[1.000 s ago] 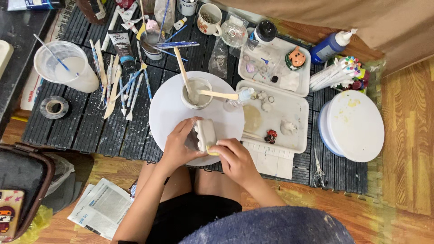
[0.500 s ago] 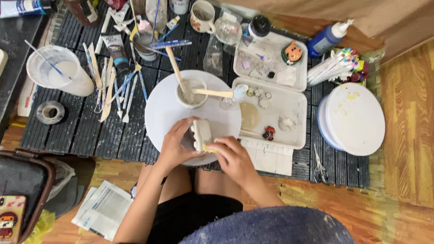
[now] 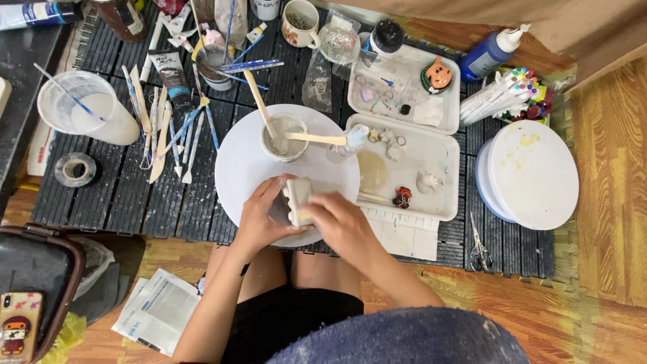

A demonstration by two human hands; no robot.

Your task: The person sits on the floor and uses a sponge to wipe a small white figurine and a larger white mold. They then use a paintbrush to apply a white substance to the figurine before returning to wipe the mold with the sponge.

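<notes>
My left hand [image 3: 259, 217] and my right hand [image 3: 342, 221] together hold a small white clay block [image 3: 297, 198] with a bumpy edge, just above the near part of a round white board [image 3: 242, 158]. The left hand cups it from the left and below. My right hand presses against its lower right side; a yellowish bit shows at the fingertips, but what it is cannot be made out. Behind the block stands a small white cup [image 3: 285, 137] of grey slurry with wooden sticks [image 3: 259, 102] in it.
White trays [image 3: 431, 195] with small figures lie right of the board, and a stack of round white boards [image 3: 532, 172] is further right. Brushes and modelling tools [image 3: 165, 128], a plastic water cup [image 3: 84, 108], tape roll [image 3: 75, 169], paint tube and bottles crowd the dark slatted mat. Scissors [image 3: 480, 246] lie near its edge.
The view has shifted slightly. Both hands stay on the clay block, with the right fingers working a little along its lower side.
</notes>
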